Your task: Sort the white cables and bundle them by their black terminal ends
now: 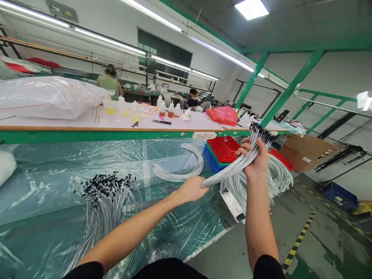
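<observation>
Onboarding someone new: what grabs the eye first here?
First, the black-tipped bundle of white cables right of centre, held by the left grip and right grip. Next, a looser black-tipped bunch on the plastic-covered bench at left. Then the crumpled red bag on the shelf beyond.

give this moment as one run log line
left hand: gripping white cable bundle | right hand: holding it near its black tips | bench: more black-tipped cables
</observation>
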`<state>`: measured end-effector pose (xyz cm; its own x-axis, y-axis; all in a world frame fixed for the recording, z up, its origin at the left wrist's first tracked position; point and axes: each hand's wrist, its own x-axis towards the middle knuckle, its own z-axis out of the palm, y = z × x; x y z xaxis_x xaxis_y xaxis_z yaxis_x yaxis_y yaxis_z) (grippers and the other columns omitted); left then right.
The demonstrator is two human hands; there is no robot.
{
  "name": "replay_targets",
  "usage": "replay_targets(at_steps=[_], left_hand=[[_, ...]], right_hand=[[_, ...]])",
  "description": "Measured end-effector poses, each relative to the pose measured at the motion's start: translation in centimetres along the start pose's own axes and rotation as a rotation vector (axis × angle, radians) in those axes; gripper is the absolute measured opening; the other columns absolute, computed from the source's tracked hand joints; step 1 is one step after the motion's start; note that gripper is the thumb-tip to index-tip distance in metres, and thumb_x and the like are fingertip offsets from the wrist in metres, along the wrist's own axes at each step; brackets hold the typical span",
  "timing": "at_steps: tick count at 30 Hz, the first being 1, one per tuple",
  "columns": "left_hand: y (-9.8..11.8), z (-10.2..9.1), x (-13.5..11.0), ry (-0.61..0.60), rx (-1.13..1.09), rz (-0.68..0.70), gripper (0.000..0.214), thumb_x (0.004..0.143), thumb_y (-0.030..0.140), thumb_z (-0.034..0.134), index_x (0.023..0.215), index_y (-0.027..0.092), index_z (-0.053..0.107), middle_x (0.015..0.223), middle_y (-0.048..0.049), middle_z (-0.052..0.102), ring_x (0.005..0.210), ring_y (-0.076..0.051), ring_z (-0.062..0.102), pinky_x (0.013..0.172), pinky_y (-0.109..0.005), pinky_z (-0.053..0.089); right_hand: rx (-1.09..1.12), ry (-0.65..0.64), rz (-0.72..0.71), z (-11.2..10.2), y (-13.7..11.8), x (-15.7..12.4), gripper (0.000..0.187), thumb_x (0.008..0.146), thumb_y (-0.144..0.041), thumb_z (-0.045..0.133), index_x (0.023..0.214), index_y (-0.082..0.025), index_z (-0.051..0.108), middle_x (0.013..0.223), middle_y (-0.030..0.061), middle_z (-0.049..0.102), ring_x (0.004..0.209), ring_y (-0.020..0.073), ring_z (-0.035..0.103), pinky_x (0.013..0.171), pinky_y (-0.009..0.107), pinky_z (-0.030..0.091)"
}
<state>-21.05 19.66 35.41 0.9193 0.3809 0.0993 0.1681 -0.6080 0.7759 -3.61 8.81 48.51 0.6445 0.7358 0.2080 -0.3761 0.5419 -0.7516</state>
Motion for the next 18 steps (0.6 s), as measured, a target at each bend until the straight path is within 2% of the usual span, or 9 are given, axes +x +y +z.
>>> replay_targets(at_steps=[2,4,6,8,10,13,18], left_hand=[[-0.8,-0.4,-0.1,0.015,0.204,-0.045,0.011,0.08,0.024,0.058,0.077,0.015,0.063,0.077,-0.0123,0.067,0.083,-0.032,0.065,0.078,-0.04,0.046],[-2.0,-0.7,-0.3,-0.005,0.354,-0.076,0.013,0.079,0.021,0.059,0.086,0.013,0.065,0.087,-0.019,0.07,0.092,-0.038,0.066,0.084,-0.046,0.046],[-3.3,-1.0,-0.6,-0.058,0.456,-0.085,0.018,0.079,0.021,0.058,0.092,0.012,0.067,0.092,-0.0209,0.07,0.095,-0.039,0.067,0.086,-0.047,0.046],[-4.5,-1.2,-1.3,-0.131,0.519,-0.075,0.018,0.08,0.023,0.057,0.092,0.014,0.067,0.09,-0.0183,0.072,0.092,-0.036,0.068,0.084,-0.043,0.047],[-5.9,-1.5,-2.3,-0.217,0.554,-0.055,0.016,0.082,0.025,0.055,0.086,0.017,0.068,0.085,-0.013,0.073,0.087,-0.031,0.069,0.079,-0.035,0.048],[-8.6,-2.1,-4.6,-0.317,0.607,-0.06,0.018,0.083,0.025,0.051,0.079,0.019,0.068,0.085,-0.0094,0.073,0.088,-0.027,0.069,0.073,-0.029,0.047],[-13.1,-4.4,-8.2,-0.374,0.79,-0.208,0.028,0.083,0.021,0.047,0.098,0.02,0.07,0.099,-0.0117,0.074,0.101,-0.031,0.068,0.083,-0.035,0.048]], right_hand=[[0.039,0.157,0.033,-1.9,2.6,-1.1,0.04,0.072,-0.049,0.081,0.086,-0.019,0.058,0.058,-0.01,0.051,0.046,0.0089,0.05,0.051,0.026,0.05],[0.076,0.244,0.067,-3.6,5.6,-2.3,0.039,0.068,-0.043,0.085,0.079,-0.02,0.055,0.054,-0.0118,0.049,0.043,0.0075,0.048,0.052,0.025,0.05],[0.136,0.225,0.091,-4.8,8.1,-3.4,0.042,0.067,-0.034,0.087,0.067,-0.02,0.046,0.047,-0.0139,0.039,0.038,0.0054,0.038,0.046,0.022,0.044],[0.182,0.162,0.116,-5.5,9.7,-4.1,0.048,0.07,-0.029,0.084,0.06,-0.021,0.037,0.043,-0.014,0.032,0.035,0.005,0.03,0.042,0.021,0.038],[0.215,0.103,0.14,-6.0,10.1,-4.2,0.052,0.073,-0.026,0.08,0.057,-0.021,0.031,0.042,-0.0132,0.03,0.034,0.0053,0.027,0.039,0.021,0.035],[0.258,0.026,0.147,-7.4,8.9,-3.8,0.054,0.076,-0.023,0.074,0.055,-0.022,0.025,0.04,-0.013,0.025,0.033,0.0051,0.021,0.037,0.02,0.031],[0.325,-0.085,0.121,-10.9,6.6,-3.8,0.053,0.077,-0.018,0.068,0.055,-0.023,0.02,0.039,-0.0134,0.021,0.032,0.0049,0.01,0.034,0.019,0.024]])
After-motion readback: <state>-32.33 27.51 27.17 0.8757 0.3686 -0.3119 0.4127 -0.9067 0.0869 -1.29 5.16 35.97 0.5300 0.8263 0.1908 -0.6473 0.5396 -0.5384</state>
